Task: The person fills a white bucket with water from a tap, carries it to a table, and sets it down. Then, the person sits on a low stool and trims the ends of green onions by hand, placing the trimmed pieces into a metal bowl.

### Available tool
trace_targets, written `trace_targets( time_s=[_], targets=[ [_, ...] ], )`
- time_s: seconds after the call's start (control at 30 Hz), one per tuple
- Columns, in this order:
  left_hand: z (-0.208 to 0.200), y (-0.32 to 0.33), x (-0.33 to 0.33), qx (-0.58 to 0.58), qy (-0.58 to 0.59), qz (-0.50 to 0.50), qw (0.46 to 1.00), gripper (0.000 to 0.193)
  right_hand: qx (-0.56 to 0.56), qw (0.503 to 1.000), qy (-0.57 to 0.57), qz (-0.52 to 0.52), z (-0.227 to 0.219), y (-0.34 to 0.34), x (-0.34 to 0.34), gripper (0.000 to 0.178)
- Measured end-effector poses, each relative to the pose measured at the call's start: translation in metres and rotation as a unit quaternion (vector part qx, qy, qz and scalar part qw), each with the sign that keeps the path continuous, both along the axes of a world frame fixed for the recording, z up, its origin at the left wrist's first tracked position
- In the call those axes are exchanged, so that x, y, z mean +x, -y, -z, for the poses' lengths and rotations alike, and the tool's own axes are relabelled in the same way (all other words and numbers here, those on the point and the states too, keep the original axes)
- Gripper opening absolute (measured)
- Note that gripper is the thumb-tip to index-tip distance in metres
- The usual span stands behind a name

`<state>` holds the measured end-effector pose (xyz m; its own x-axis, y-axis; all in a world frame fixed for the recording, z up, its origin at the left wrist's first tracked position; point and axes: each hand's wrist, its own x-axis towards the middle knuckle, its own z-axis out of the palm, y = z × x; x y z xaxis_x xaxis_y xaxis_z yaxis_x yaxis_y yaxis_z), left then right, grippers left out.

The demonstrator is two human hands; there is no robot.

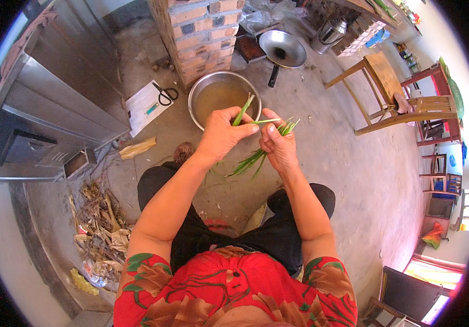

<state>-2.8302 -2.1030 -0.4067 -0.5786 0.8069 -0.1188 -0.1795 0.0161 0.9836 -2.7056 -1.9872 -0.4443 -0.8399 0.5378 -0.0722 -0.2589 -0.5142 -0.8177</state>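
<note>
Both my hands are raised over my lap, close together. My left hand (219,135) is closed around a few green stalks (243,111) that look like chives; their pale ends point up past the thumb. In my right hand (280,147) is a larger bunch of the same thin greens (252,162), with leaves hanging below the fist and pale ends above it. One pale stalk (268,120) crosses from the left thumb toward the right fingers. Just beyond the left hand stands a wide metal basin (193,103) on the floor, brownish inside; the hands partly cover its near side.
Black-handled scissors (165,96) lie on a white sheet (141,118) beside the basin. A brick pillar (204,41) and a wok (283,48) stand beyond. Dry husks (101,220) lie at left near a metal stove (55,103). A wooden chair (409,109) is at right.
</note>
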Motion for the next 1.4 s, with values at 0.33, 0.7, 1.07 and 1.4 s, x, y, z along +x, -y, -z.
trace_targets(
  time_s=[0.33, 0.7, 1.07, 1.4],
  targets=[
    [0.017, -0.011, 0.01, -0.058, -0.101, 0.037, 0.993, 0.02, 0.008, 0.996, 0.029, 0.08, 0.001, 0.002, 0.001, 0.013],
    [0.0, -0.001, 0.002, -0.025, 0.157, 0.031, 0.987, 0.017, -0.087, 0.989, 0.013, 0.115, 0.0, -0.025, 0.012, 0.022],
    [0.008, -0.003, 0.004, -0.048, 0.14, 0.12, 0.982, 0.021, -0.044, 0.994, -0.039, 0.091, -0.002, -0.019, 0.003, 0.021],
    [-0.006, 0.011, -0.022, -0.136, 0.024, 0.118, 0.983, 0.018, -0.055, 0.981, -0.092, 0.16, 0.006, -0.055, 0.012, 0.019]
  ],
)
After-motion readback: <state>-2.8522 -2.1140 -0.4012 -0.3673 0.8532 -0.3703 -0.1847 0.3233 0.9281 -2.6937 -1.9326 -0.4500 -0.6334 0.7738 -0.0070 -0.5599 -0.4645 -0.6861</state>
